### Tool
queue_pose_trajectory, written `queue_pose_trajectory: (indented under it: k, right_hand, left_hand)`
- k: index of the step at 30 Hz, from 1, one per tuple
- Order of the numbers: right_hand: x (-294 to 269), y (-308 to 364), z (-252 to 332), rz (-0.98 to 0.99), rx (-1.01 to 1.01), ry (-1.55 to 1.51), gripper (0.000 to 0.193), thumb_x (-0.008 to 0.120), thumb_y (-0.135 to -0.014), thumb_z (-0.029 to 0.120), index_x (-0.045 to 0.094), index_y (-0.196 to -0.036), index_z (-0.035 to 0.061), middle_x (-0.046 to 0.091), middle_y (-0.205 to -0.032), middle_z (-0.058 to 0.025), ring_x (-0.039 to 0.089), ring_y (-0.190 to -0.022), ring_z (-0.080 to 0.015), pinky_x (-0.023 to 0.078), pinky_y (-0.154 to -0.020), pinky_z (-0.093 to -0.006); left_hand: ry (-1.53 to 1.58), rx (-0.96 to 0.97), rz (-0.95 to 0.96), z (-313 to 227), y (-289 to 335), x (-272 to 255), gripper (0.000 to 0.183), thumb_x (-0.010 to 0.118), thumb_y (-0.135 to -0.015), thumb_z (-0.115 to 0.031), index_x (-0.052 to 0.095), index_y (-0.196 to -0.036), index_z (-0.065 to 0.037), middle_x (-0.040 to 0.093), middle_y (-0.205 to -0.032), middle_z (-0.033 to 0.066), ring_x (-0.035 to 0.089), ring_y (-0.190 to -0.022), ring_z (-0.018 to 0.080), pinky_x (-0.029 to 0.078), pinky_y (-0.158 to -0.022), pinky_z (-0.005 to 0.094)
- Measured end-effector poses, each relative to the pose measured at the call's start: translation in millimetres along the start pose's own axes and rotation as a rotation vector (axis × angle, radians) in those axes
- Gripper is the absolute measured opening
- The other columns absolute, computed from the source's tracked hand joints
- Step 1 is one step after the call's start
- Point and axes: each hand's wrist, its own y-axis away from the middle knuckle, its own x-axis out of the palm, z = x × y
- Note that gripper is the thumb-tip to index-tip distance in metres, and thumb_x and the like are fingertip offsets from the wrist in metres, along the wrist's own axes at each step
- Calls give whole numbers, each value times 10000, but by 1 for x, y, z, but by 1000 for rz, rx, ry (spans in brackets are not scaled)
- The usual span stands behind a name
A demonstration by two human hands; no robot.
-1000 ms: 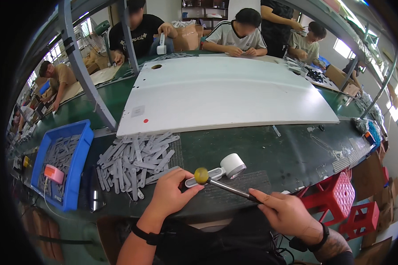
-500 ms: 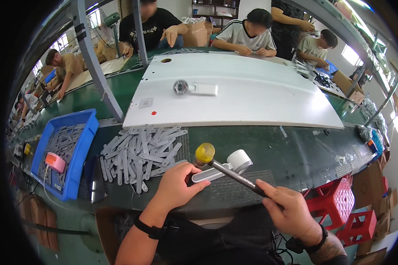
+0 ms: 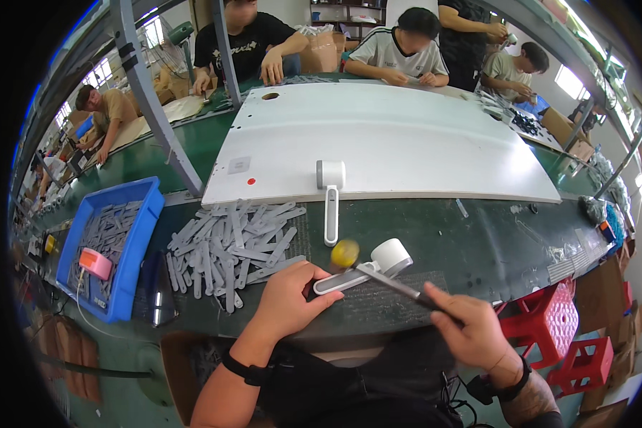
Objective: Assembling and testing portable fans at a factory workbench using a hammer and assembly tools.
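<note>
Two hands — left hand, right hand

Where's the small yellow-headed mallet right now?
In the head view, lower centre: the yellow-headed mallet is over the white part that the left hand pins to the green bench; the right hand holds its handle.

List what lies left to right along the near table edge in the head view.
Blue bin → grey strips → left hand → yellow-headed mallet → white part → right hand → red stool.
</note>
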Motion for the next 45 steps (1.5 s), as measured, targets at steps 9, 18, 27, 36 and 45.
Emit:
queue_pose_trajectory:
  k: [9, 18, 27, 36, 45]
  right_hand:
    - [-41, -3, -116, -556, 143, 200, 431, 680, -1066, 41, 705, -1495, 11, 797, -1131, -195, 756, -981, -229, 568, -930, -334]
    - [-40, 6, -162, -655, 248, 424, 430, 733, -1036, 74, 757, -1463, 121, 716, -926, -114, 663, -729, -242, 540, -702, -351]
    - [-40, 10, -163, -687, 243, 404, 425, 768, -1016, 124, 775, -1440, 158, 700, -896, -109, 665, -718, -275, 545, -690, -377]
    - [-40, 9, -164, -662, 263, 375, 405, 771, -1017, 138, 784, -1420, 171, 725, -921, -101, 701, -752, -285, 559, -709, -384]
    - [-43, 10, -163, -644, 296, 380, 403, 768, -1016, 139, 783, -1418, 167, 738, -943, -102, 699, -760, -277, 561, -717, -374]
  left_hand:
    - [-74, 236, -160, -8, 4, 7, 308, 967, -829, -92, 792, -1076, -36, 744, -946, 74, 707, -772, 203, 564, -685, 301]
    - [-2, -38, 2, -61, -37, 17, 247, 947, -891, -112, 791, -1055, -13, 769, -912, 66, 727, -761, 126, 572, -679, 283]
    - [216, 41, -385, -46, -131, 45, 601, 879, -963, -155, 605, -1476, -3, 661, -1331, 155, 716, -1018, 176, 595, -867, 329]
    - [-139, -268, -274, -6, -76, 26, 619, 844, -965, -108, 587, -1522, -27, 760, -962, 88, 703, -785, 169, 579, -780, 335]
    - [308, -143, -248, -12, -49, 20, 389, 741, -1059, -61, 639, -1427, 13, 802, -1101, 112, 722, -907, 125, 578, -831, 304]
